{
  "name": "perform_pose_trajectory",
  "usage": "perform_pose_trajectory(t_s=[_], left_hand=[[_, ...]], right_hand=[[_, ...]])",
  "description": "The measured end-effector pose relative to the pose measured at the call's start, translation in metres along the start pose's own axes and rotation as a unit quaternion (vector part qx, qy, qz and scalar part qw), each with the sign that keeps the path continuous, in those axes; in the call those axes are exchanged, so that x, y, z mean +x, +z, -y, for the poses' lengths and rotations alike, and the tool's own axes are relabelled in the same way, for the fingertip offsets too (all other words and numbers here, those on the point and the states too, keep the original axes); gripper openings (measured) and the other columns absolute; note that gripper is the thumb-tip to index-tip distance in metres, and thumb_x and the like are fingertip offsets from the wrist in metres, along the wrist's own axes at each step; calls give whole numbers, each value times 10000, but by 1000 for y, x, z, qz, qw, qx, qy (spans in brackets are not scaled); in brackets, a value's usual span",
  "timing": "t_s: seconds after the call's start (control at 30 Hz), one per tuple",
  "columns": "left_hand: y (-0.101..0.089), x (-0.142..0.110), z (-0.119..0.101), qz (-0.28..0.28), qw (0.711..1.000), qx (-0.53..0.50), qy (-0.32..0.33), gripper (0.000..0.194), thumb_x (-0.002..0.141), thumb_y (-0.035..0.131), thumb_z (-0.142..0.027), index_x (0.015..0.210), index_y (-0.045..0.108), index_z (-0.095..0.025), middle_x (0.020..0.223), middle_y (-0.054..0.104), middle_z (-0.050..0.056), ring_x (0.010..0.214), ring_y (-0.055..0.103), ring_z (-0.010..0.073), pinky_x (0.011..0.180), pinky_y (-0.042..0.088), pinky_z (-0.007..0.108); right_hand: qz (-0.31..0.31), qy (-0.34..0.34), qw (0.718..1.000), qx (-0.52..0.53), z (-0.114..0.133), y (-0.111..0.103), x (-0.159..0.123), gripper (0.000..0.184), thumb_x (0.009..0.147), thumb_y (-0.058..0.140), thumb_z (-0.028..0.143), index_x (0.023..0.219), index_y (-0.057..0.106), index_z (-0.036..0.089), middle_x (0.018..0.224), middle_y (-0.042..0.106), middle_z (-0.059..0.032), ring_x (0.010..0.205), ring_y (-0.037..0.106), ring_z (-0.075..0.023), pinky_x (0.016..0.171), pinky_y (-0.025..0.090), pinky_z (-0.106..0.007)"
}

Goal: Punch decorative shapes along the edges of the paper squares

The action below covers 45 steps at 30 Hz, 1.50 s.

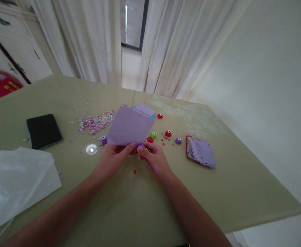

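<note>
My left hand point(115, 156) pinches the lower edge of a purple sheet of paper point(130, 127), which tilts upward over the table. A row of punched holes runs along its upper right edge. My right hand point(155, 159) has its fingers closed around a small purple craft punch point(140, 145) at the sheet's lower right edge; the fingers partly hide it. Close beyond my hands sit small one-eyed punches: a green one point(153, 134), a red one point(168, 133) and a purple one point(178, 140). Left of the sheet stands another purple punch point(103, 139).
A confetti heap point(96, 123) lies at the left, near a black tablet point(44, 131) and a white sheet or bag point(24, 181). Punched purple papers point(203, 153) are stacked at the right. Behind the held sheet lies another purple paper point(144, 109). Red bits surround the red punch.
</note>
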<state>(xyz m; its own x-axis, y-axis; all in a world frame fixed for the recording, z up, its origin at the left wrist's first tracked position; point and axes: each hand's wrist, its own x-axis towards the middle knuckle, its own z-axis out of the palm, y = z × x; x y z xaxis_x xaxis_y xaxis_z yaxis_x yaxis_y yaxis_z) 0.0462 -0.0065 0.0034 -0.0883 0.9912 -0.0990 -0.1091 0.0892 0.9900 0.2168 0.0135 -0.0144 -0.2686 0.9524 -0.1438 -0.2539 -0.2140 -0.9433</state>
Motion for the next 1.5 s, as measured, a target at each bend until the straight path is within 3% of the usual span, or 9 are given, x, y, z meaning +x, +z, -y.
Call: perform_pose_trajectory(t_s=[0.37,0.67,0.9,1.17,1.3,1.5], left_hand=[[1,1,6,7,998,-54,-15,506,757,953,-528,1079,871,-146,1107,880,136,970,855,323,944,678,429],[1,1,4,-23,999,-22,1,402,736,963,-493,943,853,-166,879,879,89,781,844,288,782,703,386],[-1,2,6,-33,999,17,36,343,767,924,-463,948,856,-180,934,883,97,811,848,308,785,707,415],[2,0,-6,-52,997,42,43,260,727,900,-442,847,804,-232,816,863,67,746,833,318,718,699,411],[2,-1,-8,-49,995,58,62,248,739,877,-440,858,814,-232,845,869,60,784,837,316,738,691,403],[2,0,-6,-28,996,52,59,217,759,868,-454,780,801,-248,759,843,51,694,806,289,679,670,381]], right_hand=[[-21,-9,1000,9,-3,3,0,416,682,1007,538,874,842,207,778,717,-2,655,535,-129,634,409,-275],[-12,-22,999,29,-3,2,1,452,744,956,630,794,797,210,720,682,5,627,506,-128,609,383,-280],[-24,3,999,26,-1,0,1,461,687,996,616,810,804,215,730,680,11,620,490,-125,611,378,-280],[-35,8,998,51,1,2,0,487,661,1014,611,830,797,209,757,676,17,640,517,-116,627,395,-264],[-30,4,999,39,-1,1,1,506,709,964,667,780,762,208,717,637,23,611,492,-117,584,373,-265],[-15,6,1000,19,1,1,-1,457,740,960,627,841,789,215,774,695,8,609,500,-119,587,386,-273]])
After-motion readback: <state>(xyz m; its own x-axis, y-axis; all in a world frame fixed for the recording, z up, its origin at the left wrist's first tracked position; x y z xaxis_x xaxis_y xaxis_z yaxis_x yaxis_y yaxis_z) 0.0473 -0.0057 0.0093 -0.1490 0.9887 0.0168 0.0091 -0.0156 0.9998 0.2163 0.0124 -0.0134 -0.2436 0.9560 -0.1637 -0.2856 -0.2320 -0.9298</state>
